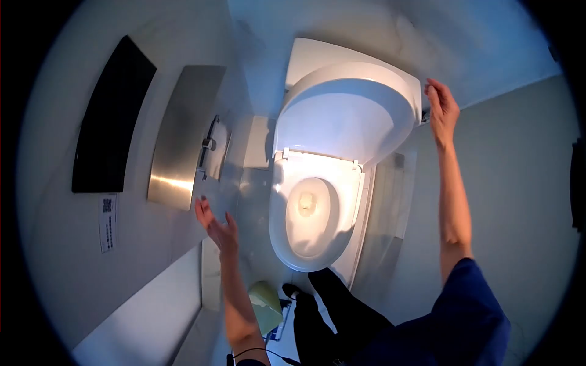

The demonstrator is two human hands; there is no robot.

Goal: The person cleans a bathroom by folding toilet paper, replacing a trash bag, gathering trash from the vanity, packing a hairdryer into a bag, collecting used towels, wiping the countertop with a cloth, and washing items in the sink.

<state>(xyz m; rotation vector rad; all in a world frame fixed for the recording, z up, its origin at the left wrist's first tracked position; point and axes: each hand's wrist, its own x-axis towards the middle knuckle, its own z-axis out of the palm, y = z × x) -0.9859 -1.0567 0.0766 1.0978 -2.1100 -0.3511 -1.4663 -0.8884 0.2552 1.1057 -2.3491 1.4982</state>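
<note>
A white toilet [281, 219] stands in front of me with its lid [348, 119] raised against the tank [308, 55]. Inside the bowl, water shows at the bottom. My left hand [221, 230] is in the air left of the bowl, fingers apart and holding nothing, just below a metal paper dispenser [180, 140] on the left wall. Beside the tank's right end, my right hand [444, 110] is raised with fingers loosely bent and nothing visible in it. A small metal fitting [425, 116] shows close by, apart from the hand.
A black panel [113, 122] and a paper label with a code [107, 222] are on the left wall. A bin with a pale green liner [265, 308] stands on the floor by my feet. Walls close in on both sides, and a dark cable hangs near my left arm.
</note>
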